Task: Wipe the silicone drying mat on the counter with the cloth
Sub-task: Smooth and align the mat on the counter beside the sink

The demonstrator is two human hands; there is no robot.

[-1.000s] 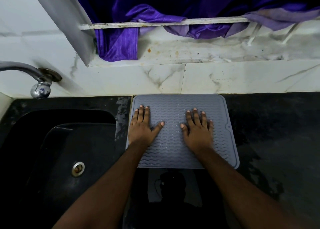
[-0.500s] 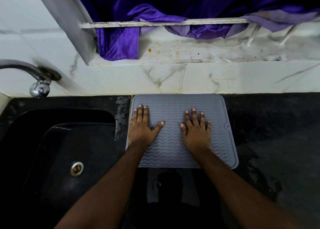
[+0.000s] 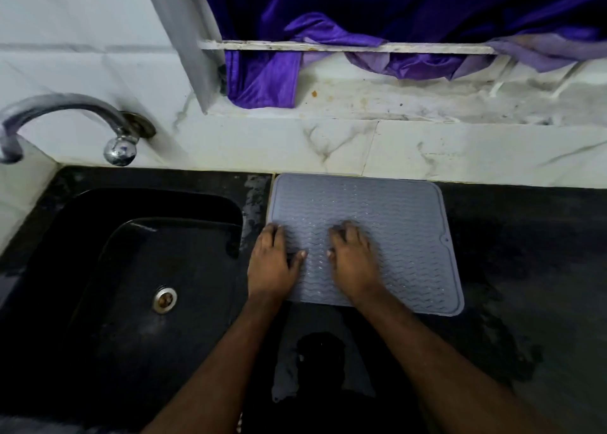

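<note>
- A black stone counter (image 3: 525, 269) runs along a white marble-veined tiled wall (image 3: 427, 151); its surface right of the mat looks streaked and damp.
- Above the wall tiles, a stained ledge (image 3: 410, 102) carries a white rail, with a purple curtain (image 3: 361, 6) bunched over and behind it.
- A grey silicone drying mat (image 3: 394, 217) with a wavy ribbed pattern lies flat on the counter, its far edge against the foot of the wall, its left edge near the sink's right rim.
- The left hand (image 3: 271, 266) rests palm down on the mat's left edge, fingers slightly bent and close together, thumb pointing right; it grips nothing.
- The right hand (image 3: 353, 263) lies palm down near the mat's middle, fingers somewhat curled onto the ribs, thumb pointing left; it holds nothing either. The two thumbs are near each other, not touching.
- A black sink (image 3: 82, 236) is set into the counter's left part; its basin shows only a metal drain (image 3: 165, 299).
- A metal tap (image 3: 65, 105) projects from the wall at the sink's far edge.
</note>
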